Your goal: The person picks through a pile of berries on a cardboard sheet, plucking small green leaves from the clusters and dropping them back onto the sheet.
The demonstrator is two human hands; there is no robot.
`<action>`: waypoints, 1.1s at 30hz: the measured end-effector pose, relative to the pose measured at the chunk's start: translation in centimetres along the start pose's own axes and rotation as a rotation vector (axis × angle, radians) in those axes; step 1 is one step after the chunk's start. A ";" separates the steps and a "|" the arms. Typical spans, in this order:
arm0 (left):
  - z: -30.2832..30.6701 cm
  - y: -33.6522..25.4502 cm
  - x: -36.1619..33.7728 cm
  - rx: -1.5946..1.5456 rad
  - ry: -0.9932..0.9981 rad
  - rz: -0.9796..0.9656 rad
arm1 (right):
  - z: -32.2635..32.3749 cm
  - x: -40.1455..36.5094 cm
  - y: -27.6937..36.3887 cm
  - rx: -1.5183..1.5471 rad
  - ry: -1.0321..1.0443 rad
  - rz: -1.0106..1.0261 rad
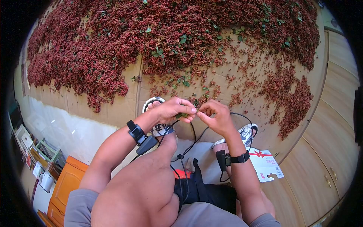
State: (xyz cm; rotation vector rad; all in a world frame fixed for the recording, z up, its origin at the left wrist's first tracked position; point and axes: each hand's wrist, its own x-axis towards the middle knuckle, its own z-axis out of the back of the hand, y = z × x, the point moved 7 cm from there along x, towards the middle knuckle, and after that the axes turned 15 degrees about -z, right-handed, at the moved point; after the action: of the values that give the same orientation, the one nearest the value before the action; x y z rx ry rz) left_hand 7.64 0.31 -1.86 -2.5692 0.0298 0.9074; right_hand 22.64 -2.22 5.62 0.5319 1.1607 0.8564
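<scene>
My left hand (pixel 174 109) and my right hand (pixel 214 116) meet in the middle of the view above my knees. Both pinch a small sprig (pixel 195 109) with green leaves and red berries between the fingertips. A black band with a small device sits on each wrist, and thin black cables hang from them. Spread over the brown cardboard sheets (pixel 124 106) in front of me lies a wide layer of red berries (pixel 113 41) mixed with green leaves.
My shoes (pixel 245 133) rest on the cardboard's near edge. A white paper with red print (pixel 266 163) lies by my right leg. Wooden cabinet doors (pixel 336 125) run along the right. An orange wooden piece (pixel 62 185) and stacked items stand at lower left.
</scene>
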 end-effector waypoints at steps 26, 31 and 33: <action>-0.6 -1.0 0.0 -0.164 -0.067 -0.042 | 0.1 -0.4 0.2 0.009 -0.054 -0.010; -0.6 -0.6 0.0 0.054 -0.015 -0.017 | -0.1 -0.5 0.6 -0.038 -0.034 0.034; -0.6 -0.5 0.0 0.043 -0.020 -0.010 | 0.0 -0.5 0.9 -0.056 -0.034 0.034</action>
State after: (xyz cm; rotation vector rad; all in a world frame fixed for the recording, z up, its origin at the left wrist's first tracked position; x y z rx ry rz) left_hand 8.07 0.57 -1.23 -2.5185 0.0302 0.9188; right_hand 22.28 -2.11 6.53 0.5192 1.0966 0.9035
